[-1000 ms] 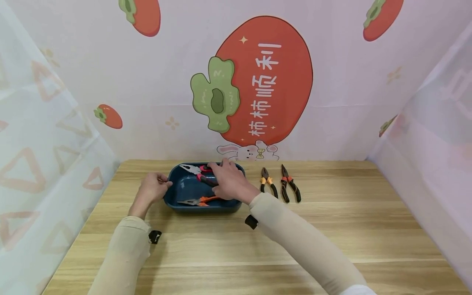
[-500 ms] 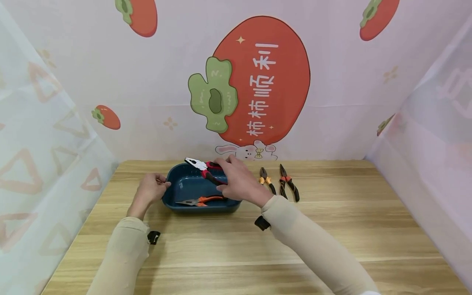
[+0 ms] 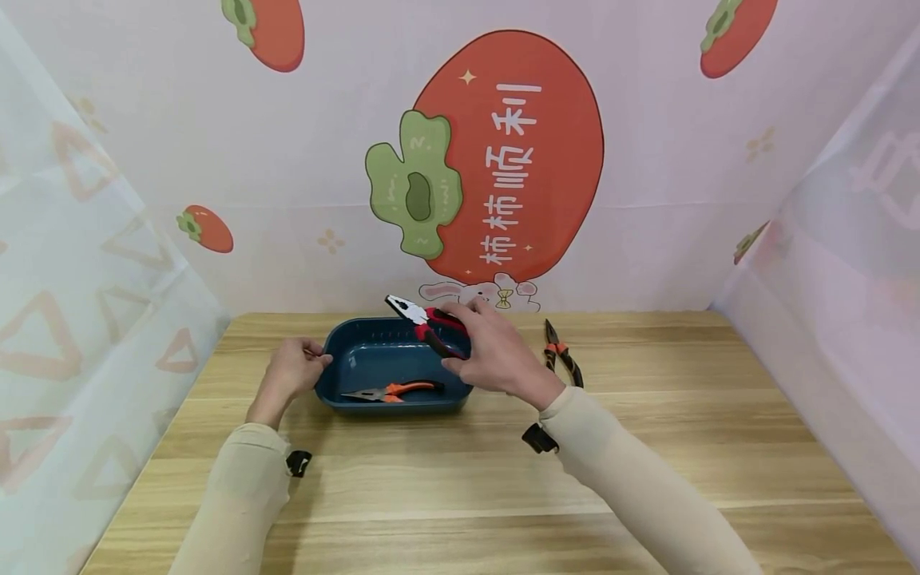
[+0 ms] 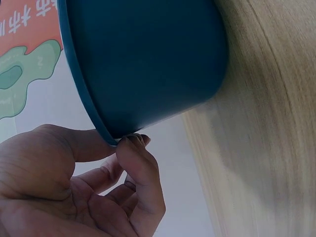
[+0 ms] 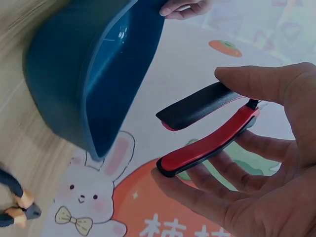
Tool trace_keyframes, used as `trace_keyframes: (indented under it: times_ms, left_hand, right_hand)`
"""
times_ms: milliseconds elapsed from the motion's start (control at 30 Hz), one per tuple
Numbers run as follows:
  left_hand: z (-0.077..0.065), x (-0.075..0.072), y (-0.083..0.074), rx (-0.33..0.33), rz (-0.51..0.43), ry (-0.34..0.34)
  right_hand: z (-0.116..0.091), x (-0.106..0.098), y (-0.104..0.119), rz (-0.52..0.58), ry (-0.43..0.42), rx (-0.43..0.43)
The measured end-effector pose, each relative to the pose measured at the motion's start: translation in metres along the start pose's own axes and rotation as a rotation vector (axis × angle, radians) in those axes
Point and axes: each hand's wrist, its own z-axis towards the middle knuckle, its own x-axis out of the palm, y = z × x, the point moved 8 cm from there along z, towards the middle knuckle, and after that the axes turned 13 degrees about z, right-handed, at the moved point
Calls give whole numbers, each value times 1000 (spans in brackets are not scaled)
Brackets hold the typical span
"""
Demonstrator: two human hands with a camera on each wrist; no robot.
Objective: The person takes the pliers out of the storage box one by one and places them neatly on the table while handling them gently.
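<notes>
The right hand (image 3: 496, 351) grasps the red-handled pliers (image 3: 426, 323) by their handles, thumb over one and fingers under the other, holding them in the air above the far right rim of the blue tray (image 3: 338, 395). The left hand (image 3: 291, 369) pinches the tray's left rim. The grip looks light, so the pliers could slip and drop onto the orange-handled pliers (image 3: 391, 390) lying inside. Their long axis runs slantwise, with the nose pointing up and to the left and the handles toward the right hand's palm.

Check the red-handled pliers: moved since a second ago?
Yes. The right hand has lifted the red-handled pliers up and rightward; they are now over the far right rim of the blue tray, which stayed put.
</notes>
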Motion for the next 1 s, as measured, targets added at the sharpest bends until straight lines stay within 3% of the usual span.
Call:
trace_keyframes:
  times_ms: [400, 600, 1000]
  left_hand:
    - [0, 0, 0, -6, 7, 12]
    - [0, 1, -1, -3, 12, 13]
    - [-1, 0, -2, 6, 9, 21]
  right_hand:
    - [-19, -20, -20, 21, -50, 62]
    - [-27, -31, -24, -21, -105, 51]
    - [-41, -49, -39, 18, -154, 87]
